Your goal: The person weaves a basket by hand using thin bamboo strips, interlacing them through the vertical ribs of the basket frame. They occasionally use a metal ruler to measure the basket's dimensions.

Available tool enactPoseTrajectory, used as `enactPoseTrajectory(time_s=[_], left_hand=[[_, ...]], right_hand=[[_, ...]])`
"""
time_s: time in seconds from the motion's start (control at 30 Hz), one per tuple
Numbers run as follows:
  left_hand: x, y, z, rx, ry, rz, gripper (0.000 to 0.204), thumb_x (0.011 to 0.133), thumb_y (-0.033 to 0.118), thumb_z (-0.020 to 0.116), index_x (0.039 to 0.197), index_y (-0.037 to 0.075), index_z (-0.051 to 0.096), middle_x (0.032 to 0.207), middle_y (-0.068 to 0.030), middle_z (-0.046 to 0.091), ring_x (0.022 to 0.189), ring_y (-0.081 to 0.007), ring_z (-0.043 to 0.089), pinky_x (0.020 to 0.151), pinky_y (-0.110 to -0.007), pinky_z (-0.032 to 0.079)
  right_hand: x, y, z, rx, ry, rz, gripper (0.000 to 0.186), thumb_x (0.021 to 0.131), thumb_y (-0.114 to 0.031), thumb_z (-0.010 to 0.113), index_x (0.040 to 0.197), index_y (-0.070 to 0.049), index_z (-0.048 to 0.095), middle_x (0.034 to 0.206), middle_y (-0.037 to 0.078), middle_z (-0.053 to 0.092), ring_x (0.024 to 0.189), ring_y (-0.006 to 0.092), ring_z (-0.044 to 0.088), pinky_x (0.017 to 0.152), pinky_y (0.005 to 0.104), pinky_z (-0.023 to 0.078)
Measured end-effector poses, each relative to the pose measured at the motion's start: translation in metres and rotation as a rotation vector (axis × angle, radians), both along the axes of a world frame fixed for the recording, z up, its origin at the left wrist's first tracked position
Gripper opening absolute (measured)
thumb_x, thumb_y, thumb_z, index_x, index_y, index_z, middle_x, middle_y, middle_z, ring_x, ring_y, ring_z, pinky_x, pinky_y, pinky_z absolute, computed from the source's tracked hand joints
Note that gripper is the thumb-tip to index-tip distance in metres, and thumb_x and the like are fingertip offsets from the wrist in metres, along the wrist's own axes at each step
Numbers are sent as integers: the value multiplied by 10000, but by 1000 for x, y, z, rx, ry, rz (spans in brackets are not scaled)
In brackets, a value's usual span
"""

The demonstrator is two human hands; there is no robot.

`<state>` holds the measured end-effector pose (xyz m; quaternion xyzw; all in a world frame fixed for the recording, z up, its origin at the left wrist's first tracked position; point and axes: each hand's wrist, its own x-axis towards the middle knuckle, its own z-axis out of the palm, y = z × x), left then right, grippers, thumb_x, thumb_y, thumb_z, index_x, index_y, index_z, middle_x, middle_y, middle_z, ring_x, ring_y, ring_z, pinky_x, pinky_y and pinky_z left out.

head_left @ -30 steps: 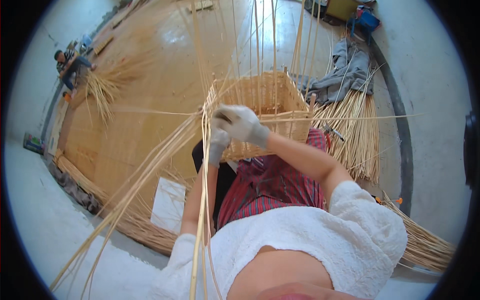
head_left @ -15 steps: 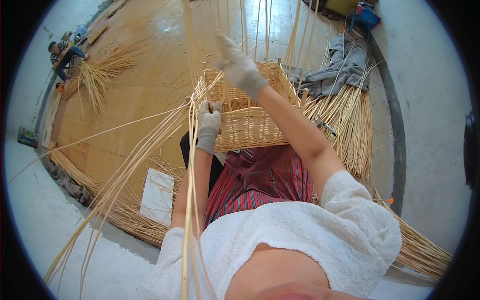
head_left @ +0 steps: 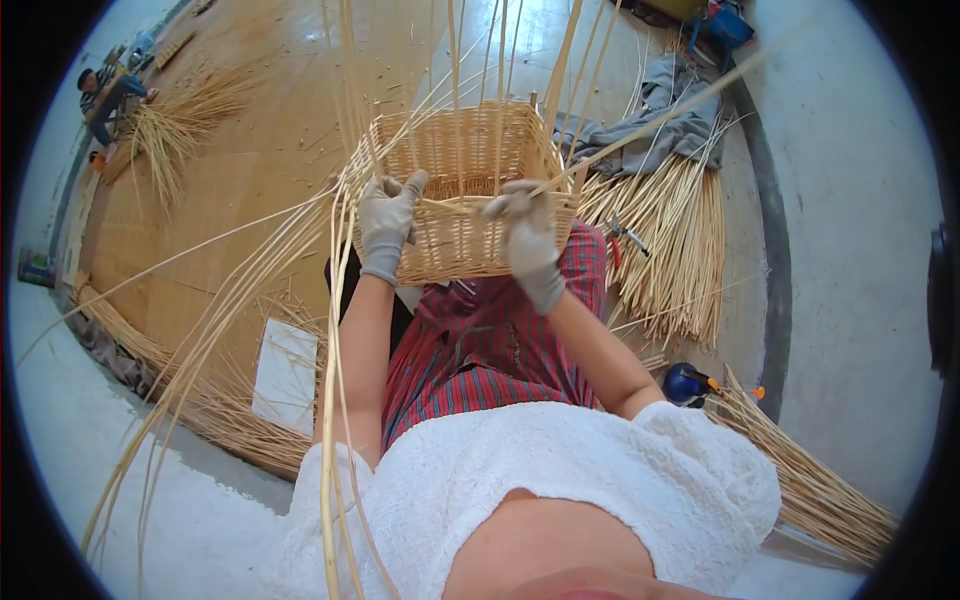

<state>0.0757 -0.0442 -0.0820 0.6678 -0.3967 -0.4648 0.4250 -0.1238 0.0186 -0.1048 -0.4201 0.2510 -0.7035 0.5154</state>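
- Basket [head_left: 450,248]: woven, pale and rectangular, its open top facing up, it sits on the red striped cloth [head_left: 475,395] over the person's lap. Upright stakes [head_left: 501,100] rise from its rim.
- Left hand [head_left: 387,225]: gloved, pinching the near rim by the basket's left corner, thumb upward. The basket lies mostly to its right.
- Right hand [head_left: 527,240]: gloved and blurred, before the near rim toward the right corner, fingers bent. A pale strip [head_left: 650,125] slants up and right from it; whether the fingers pinch this strip, I cannot tell.
- Long loose canes [head_left: 240,270] fan out from the basket's left corner to the lower left.
- By the right edge of the floor [head_left: 240,185]: a cane pile [head_left: 690,270], a grey cloth [head_left: 665,115] over its far end and a red-handled tool [head_left: 630,238] on top.
- By the left edge: a white sheet [head_left: 285,370], and a small dark green pack [head_left: 37,267] whose print is too small to read.
- Near the far left corner, another person [head_left: 110,98] sits beside spread canes [head_left: 165,135].
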Motion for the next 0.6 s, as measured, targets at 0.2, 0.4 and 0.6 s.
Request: enactPoseTrajectory(time_s=[0.2, 0.4, 0.6], left_hand=[[-15, -4, 8, -867, -310, 87, 343, 1031, 254, 610, 1300, 64, 514, 908, -98, 682, 503, -188, 626, 455, -339, 537], [-51, -9, -3, 80, -127, -550, 364, 1035, 356, 580, 1140, 17, 662, 794, -108, 701, 561, -199, 678, 511, -349, 566], [-70, -1, 10, 122, -83, -454, 441, 1010, 418, 613, 998, -14, 702, 711, -110, 685, 536, -202, 683, 483, -342, 577]], right_hand=[[-69, -13, -1, 292, 96, -356, 187, 999, -52, 616, 1163, -101, 543, 976, 63, 727, 879, 151, 707, 672, 299, 571], [-64, -33, 13, 93, 358, -434, 278, 965, 29, 623, 1208, -90, 558, 1147, 125, 703, 976, 198, 700, 879, 318, 564], [-55, -100, 92, -419, 489, -140, 749, 971, -93, 554, 1631, -168, 208, 1198, 138, 683, 1046, 248, 675, 919, 380, 557]])
